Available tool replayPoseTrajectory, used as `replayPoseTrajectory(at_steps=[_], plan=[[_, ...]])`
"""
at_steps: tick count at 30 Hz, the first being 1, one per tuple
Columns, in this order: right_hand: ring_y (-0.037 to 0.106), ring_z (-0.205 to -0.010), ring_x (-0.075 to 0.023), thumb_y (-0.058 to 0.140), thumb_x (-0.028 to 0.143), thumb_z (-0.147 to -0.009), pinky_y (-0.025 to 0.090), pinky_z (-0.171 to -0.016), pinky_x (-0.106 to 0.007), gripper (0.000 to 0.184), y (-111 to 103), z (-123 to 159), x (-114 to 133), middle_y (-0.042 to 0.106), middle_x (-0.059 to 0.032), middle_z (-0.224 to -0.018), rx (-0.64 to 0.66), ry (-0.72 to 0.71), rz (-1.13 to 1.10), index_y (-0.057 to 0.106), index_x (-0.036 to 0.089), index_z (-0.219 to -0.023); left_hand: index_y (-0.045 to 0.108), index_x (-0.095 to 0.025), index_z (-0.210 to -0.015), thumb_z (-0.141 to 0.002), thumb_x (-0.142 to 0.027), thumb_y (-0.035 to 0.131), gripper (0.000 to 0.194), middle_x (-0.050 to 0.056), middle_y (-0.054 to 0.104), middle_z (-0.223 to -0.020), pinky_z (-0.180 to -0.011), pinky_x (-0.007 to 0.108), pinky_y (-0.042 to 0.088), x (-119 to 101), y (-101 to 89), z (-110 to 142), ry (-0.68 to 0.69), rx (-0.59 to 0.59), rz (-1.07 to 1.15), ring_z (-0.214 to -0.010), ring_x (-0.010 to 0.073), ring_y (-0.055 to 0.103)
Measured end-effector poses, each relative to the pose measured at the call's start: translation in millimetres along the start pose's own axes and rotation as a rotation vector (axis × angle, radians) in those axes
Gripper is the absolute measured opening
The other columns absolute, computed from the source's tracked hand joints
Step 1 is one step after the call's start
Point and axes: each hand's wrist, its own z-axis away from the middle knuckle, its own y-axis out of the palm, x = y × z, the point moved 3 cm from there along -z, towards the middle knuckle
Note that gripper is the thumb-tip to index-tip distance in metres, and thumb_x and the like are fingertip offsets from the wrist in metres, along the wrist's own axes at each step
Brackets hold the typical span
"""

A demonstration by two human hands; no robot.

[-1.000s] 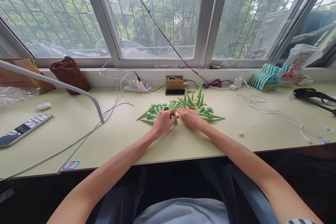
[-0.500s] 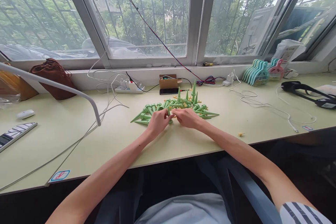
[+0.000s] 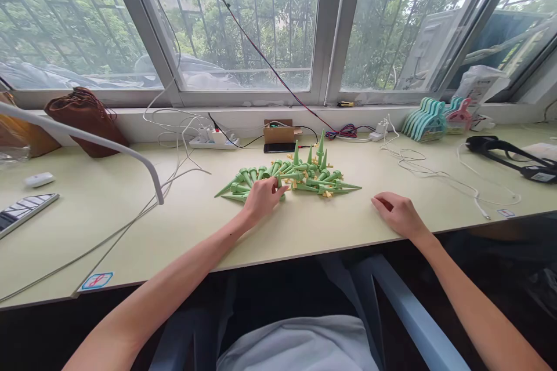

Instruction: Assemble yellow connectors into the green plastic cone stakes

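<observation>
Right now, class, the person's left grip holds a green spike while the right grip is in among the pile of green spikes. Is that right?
Not quite: the right grip is not in the pile of green spikes. The head view shows it apart from them, to their right, near the desk's front edge. The left grip does hold a green spike.

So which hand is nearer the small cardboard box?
Left: the left hand is at the green spikes in front of the box; the right hand is farther off to its right.

Clearance, right hand [image 3: 399, 215]
You have open counter [image 3: 313, 232] between this hand and the green spikes [image 3: 292, 176]; upright spikes [image 3: 321, 147] obstruct the rear.
</observation>
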Motion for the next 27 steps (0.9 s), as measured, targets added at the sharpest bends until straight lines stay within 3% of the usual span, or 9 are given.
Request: replayPoseTrajectory(at_steps=[6,12,20,27], plan=[[0.057,-0.055,-0.0188,0.039,0.044,-0.097,0.032,-0.057,-0.03,0.04,9,-2,8,0.064,-0.0052,-0.063,0.023,0.012,0.235,0.061,0.021,-0.074,0.048,-0.02,-0.06,-0.088,-0.05,0.059,0.043,0.0,0.055,-0.056,-0.055,0.027,0.036,4,1.8,0,0.001,-0.003,0.006,-0.051,0.0133,0.047],[0.051,-0.045,-0.0178,0.036,0.047,-0.098,0.027,-0.055,-0.03,0.047,11,1,0,0.054,-0.0036,-0.05,-0.029,0.025,0.361,0.058,0.021,-0.066,0.046,-0.02,-0.059,-0.088,-0.048,0.06,0.043,0.0,0.055,-0.056,-0.055,0.028,0.036,3,2.8,0,0.005,-0.005,0.001,-0.051,0.0135,0.047],[0.045,-0.043,-0.0158,0.034,0.051,-0.099,0.029,-0.054,-0.029,0.051,11,-11,3,0.047,-0.0019,-0.048,-0.042,-0.004,0.214,0.05,0.022,-0.059,0.045,-0.021,-0.056,-0.088,-0.05,0.059,0.046,0.0,0.053,-0.053,-0.055,0.029,0.036,-3,0.7,2,-0.004,0.017,-0.002,-0.049,0.0136,0.045],[0.035,-0.043,-0.013,0.036,0.047,-0.099,0.029,-0.052,-0.028,0.049,26,-43,30,0.043,0.0004,-0.047,0.014,-0.063,0.068,0.041,0.023,-0.057,0.048,-0.021,-0.058,-0.087,-0.044,0.062,0.04,-0.001,0.055,-0.052,-0.056,0.029,0.037,-7,1.4,4,0.017,0.049,0.023,-0.049,0.0137,0.048]])
